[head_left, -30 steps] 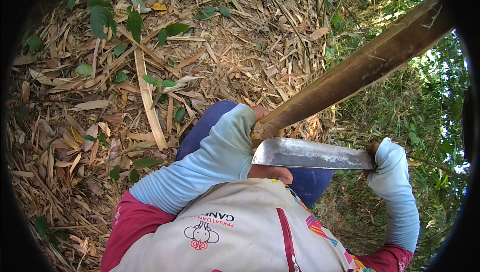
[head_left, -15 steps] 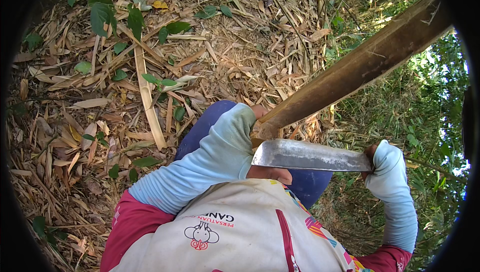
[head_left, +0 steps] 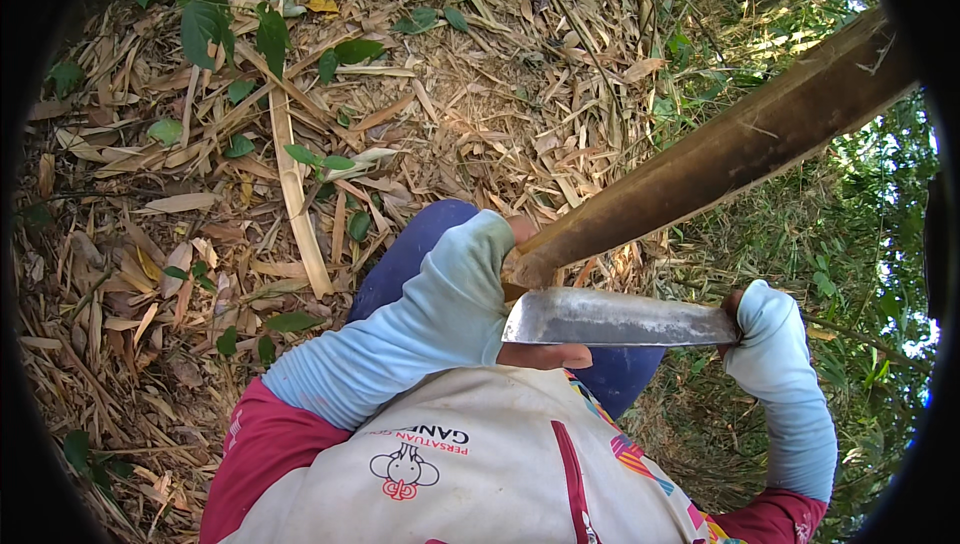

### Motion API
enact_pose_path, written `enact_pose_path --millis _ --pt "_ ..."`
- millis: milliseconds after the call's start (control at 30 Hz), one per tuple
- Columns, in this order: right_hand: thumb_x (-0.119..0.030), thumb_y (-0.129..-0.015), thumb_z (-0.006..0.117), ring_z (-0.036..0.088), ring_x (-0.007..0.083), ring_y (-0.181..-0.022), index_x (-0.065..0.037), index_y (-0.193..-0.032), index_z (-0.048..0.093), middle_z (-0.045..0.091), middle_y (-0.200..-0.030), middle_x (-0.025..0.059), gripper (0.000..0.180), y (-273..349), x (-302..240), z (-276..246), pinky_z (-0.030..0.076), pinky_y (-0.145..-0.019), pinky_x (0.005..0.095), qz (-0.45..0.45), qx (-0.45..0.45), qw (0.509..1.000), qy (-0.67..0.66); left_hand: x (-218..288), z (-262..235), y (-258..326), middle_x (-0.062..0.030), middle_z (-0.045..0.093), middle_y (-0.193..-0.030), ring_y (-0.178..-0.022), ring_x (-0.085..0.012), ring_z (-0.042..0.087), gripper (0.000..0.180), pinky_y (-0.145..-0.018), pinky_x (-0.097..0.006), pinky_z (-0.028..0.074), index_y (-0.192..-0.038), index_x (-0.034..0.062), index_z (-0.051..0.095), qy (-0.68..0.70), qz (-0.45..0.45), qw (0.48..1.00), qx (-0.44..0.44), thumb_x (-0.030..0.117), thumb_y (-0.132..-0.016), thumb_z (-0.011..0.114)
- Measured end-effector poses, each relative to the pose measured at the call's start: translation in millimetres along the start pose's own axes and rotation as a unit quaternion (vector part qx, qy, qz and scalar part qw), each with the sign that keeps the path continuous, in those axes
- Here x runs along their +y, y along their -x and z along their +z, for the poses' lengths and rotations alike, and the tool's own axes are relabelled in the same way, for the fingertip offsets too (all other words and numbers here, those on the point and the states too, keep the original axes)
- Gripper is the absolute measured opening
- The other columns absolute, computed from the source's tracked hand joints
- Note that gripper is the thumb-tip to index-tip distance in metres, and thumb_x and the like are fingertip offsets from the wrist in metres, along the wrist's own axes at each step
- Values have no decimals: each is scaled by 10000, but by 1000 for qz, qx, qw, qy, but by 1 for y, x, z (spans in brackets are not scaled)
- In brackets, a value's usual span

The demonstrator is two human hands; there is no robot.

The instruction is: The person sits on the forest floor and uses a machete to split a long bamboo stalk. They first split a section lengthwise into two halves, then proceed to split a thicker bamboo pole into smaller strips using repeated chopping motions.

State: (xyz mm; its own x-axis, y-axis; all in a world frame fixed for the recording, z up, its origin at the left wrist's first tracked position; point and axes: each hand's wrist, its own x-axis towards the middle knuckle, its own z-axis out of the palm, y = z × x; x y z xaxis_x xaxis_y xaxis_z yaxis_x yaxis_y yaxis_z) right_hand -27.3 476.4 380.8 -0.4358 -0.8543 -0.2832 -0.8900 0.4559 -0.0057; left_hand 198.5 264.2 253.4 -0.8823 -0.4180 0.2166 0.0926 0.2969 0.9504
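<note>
A thick brown bamboo pole slants from the upper right down to my lap. My left hand, mostly covered by a pale blue sleeve, is shut around the pole's lower end. A broad grey steel blade lies level across, its tip against the pole's end just above my left fingers. My right hand, also sleeved in pale blue, grips the blade's handle at the right; the handle itself is hidden in the hand. My blue-trousered knee shows beneath the left arm.
Dry bamboo leaves, husks and split strips cover the ground ahead and to the left. Small green-leaved plants grow at the upper left. Green grass and brush fill the right side behind the pole.
The blade has sunk very slightly toward me. Both hands and the pole otherwise keep their places.
</note>
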Motion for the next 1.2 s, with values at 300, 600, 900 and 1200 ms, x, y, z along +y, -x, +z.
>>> enact_pose_path --millis 300,600,900,1200 --pt "-8 -617 751 605 412 -761 -36 -746 617 589 -744 189 188 -14 3 -4 484 -655 441 -18 -7 999 47 -4 2 -3 -99 672 -886 -795 -179 632 733 -731 -310 512 -1124 -3 669 -34 30 998 41 383 -568 949" --pt "37 -636 723 603 413 -740 -16 -770 616 585 -737 204 180 -27 5 0 467 -633 423 -24 11 999 29 -11 3 -4 -90 670 -873 -780 -173 640 699 -725 -308 513 -1083 8 658 5 -4 999 49 371 -563 951" --pt "48 -641 720 620 405 -764 -22 -799 634 608 -791 207 193 -33 1 3 485 -653 413 14 -9 1000 20 -11 3 -5 -80 664 -845 -763 -163 636 638 -698 -312 511 -1018 16 661 18 -46 997 58 373 -573 947" --pt "34 -644 726 625 409 -795 -34 -817 643 609 -789 207 204 -42 2 4 497 -675 429 5 2 999 39 -20 3 -4 -3 625 -836 -775 -89 574 523 -696 -255 479 -983 35 603 44 -99 993 37 263 -644 930"
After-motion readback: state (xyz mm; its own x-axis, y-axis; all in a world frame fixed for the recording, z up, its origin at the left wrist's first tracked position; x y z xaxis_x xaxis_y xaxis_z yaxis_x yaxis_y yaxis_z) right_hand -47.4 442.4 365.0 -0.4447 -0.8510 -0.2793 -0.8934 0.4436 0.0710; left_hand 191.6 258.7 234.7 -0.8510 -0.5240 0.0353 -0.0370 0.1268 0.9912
